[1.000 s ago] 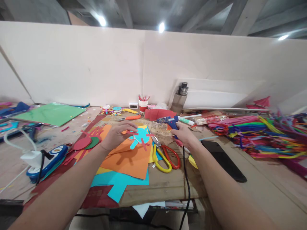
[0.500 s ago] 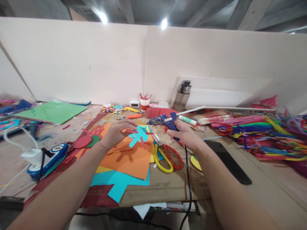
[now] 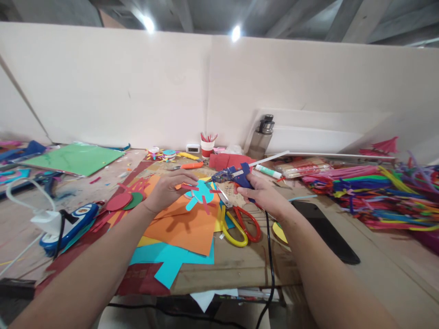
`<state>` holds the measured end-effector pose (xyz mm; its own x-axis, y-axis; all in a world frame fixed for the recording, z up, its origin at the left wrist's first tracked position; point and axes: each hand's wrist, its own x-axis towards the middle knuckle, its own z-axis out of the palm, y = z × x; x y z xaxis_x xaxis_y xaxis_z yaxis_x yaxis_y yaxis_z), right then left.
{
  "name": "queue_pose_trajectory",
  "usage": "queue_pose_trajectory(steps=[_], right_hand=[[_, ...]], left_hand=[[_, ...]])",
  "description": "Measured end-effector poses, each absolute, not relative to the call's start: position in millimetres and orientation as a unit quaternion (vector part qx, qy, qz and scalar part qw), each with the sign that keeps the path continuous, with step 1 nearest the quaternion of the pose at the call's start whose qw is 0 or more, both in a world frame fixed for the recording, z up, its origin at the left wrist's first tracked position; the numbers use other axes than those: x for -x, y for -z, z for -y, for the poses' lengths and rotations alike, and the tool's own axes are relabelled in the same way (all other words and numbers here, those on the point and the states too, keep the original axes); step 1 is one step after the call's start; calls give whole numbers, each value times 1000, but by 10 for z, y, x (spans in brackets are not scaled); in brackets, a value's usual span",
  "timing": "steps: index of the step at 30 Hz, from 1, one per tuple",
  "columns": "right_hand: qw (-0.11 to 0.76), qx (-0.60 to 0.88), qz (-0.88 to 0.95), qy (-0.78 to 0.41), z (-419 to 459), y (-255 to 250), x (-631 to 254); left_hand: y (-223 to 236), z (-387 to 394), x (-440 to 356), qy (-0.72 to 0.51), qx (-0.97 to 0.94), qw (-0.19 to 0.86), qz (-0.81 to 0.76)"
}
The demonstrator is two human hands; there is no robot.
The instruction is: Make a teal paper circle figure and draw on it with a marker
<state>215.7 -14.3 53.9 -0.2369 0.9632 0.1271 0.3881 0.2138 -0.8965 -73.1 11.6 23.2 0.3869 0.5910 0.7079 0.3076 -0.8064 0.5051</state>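
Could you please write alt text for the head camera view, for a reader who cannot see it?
A person's right hand holds a blue glue gun, nozzle pointing at a teal paper cutout that the left hand presses onto orange paper. Yellow and red scissors lie beside it on the cluttered craft table.

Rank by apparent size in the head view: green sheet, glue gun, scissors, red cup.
1. green sheet
2. scissors, though nearer the camera
3. glue gun, partly hidden in the right hand
4. red cup, farthest away
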Motion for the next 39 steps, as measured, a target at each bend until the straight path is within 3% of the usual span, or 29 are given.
queue_pose_trajectory(steps=[11, 27, 33, 39], right_hand=[[377, 507, 678, -376, 172, -558, -2139], [369, 501, 697, -356, 117, -517, -2178], [330, 522, 742, -259, 179, -638, -2136], [370, 594, 676, -231, 40, -493, -2230]], left_hand=[[-238, -110, 724, -480, -815, 163, -280], [-209, -130, 725, -489, -842, 62, -220], [-208, -118, 708, -494, -840, 76, -213], [-246, -99, 689, -532, -803, 112, -246]])
